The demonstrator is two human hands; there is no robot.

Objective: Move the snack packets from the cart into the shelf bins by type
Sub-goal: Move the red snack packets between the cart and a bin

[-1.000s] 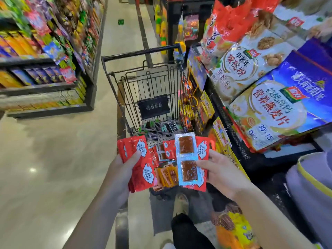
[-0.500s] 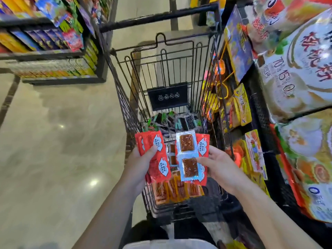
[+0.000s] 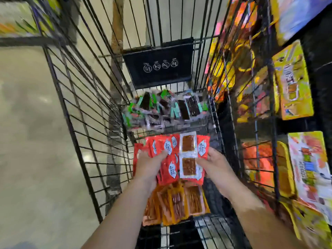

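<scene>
Item 1: red packets (image 3: 168, 174). Several small flat sachets, glossy red, each with a white oval label bearing print too blurred to read. They were fanned out and overlapping in the left hand (image 3: 149, 164), held above the near half of the cart (image 3: 70, 123). The thumb lay across their front and pinched the fan. The other fingers were behind the sachets and could not be made out.

Item 2: clear-faced packet (image 3: 187, 150). A tall strip with a white border and two see-through windows, one above the other, each showing a brown square piece. It was held upright in the right hand (image 3: 213, 164), just beside the red fan and touching it. The thumb pressed on its lower window edge, and the remaining fingers were hidden behind. More red sachets (image 3: 203, 146) of the same labelled kind showed from behind it.

Item 3: orange packets (image 3: 176, 202). A loose heap of them lay on the cart floor directly under both hands.

Item 4: green-and-black packets (image 3: 161, 108). They were piled at the far end of the cart, below a black placard (image 3: 158, 65) with four round white symbols.

Surroundings: yellow packs (image 3: 292, 81) sat on shelving to the right of the cart, and pale polished floor (image 3: 27, 132) lay to its left.
</scene>
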